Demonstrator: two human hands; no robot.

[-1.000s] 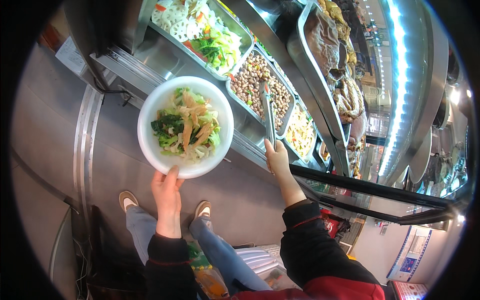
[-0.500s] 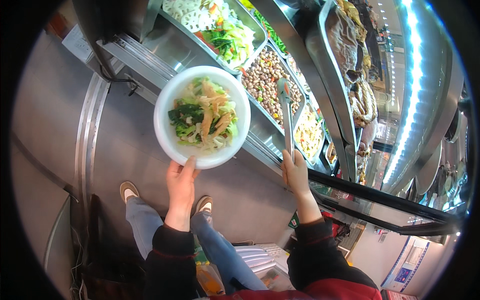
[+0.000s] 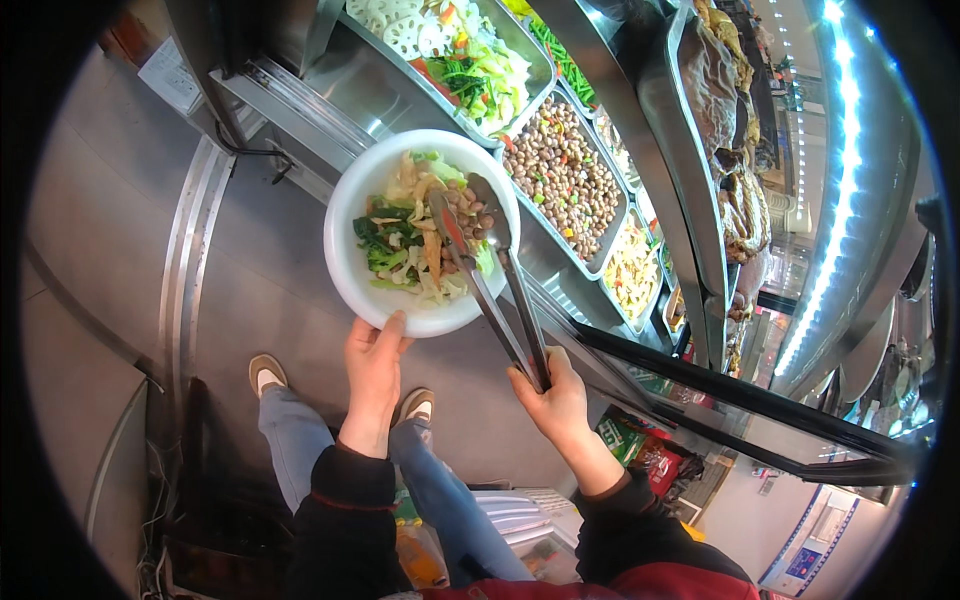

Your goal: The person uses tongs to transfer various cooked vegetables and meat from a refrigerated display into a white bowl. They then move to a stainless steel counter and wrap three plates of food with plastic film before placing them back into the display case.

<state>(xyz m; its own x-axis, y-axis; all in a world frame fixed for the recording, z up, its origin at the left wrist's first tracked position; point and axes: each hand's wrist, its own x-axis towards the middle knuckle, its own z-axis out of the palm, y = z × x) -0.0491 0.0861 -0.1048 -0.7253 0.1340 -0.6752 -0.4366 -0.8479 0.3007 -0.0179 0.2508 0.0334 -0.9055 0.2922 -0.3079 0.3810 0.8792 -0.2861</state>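
Note:
My left hand (image 3: 375, 360) grips the near rim of a white bowl (image 3: 350, 275), its thumb over the edge. Leafy greens, pale cabbage and tan strips (image 3: 432, 262) lie in the bowl. My right hand (image 3: 555, 395) is closed around the handles of metal tongs (image 3: 490, 305). The tongs' ends, one with a red inner face, stand apart inside the bowl's right side. Small round brown pieces like peanuts (image 3: 465, 212) lie between and beside those ends.
To the right, a metal tray of similar peanut-like pieces (image 3: 565, 185) sits among trays of lotus root slices and greens (image 3: 490, 80) and pale shredded food (image 3: 632, 265). Cooked meats (image 3: 740, 210) lie on a raised shelf. A black rail (image 3: 720, 395) crosses near my right arm.
My right hand has brought the tongs from over the peanut-like pieces' tray leftward into the bowl, where such pieces now show. The bowl has shifted slightly right in view.

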